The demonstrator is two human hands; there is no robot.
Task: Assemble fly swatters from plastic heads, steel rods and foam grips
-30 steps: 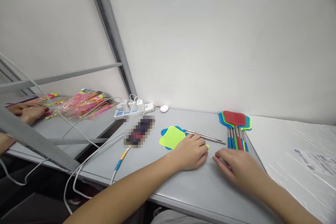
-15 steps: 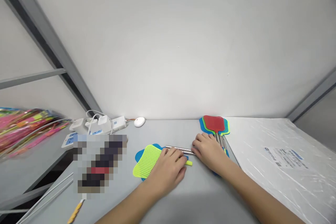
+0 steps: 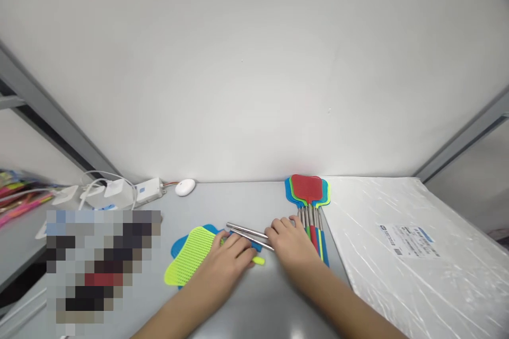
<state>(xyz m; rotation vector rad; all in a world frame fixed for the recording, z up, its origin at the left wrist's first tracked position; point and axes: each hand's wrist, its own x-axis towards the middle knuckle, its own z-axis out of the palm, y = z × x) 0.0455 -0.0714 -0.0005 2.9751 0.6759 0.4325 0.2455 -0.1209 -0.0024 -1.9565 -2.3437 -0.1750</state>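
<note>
A yellow-green fly swatter [image 3: 190, 257] lies over blue swatter heads [image 3: 180, 247] on the grey table. My left hand [image 3: 228, 260] is closed over its neck, and the short yellow-green handle end [image 3: 258, 260] pokes out past the fingers. Two shiny metal rods [image 3: 248, 231] slant between my hands, their left ends close together and their right ends apart. My right hand [image 3: 289, 242] has its curled fingers on the right ends of these rods. Just behind it is a stack of fly swatters with a red head [image 3: 307, 189] on top, metal shafts and coloured handles.
A plastic-wrapped white board [image 3: 374, 204] with a label covers the right side. At the left are white plugs and adapters [image 3: 119, 193] with cables, a white oval device [image 3: 185, 187] and a blurred-out patch. Colourful bagged items [image 3: 24, 201] lie at the far left.
The view has turned, shifting everything leftward in the picture. My right hand has come away from the swatter stack, showing more handles. The rods, nearly parallel before, now spread into a narrow V.
</note>
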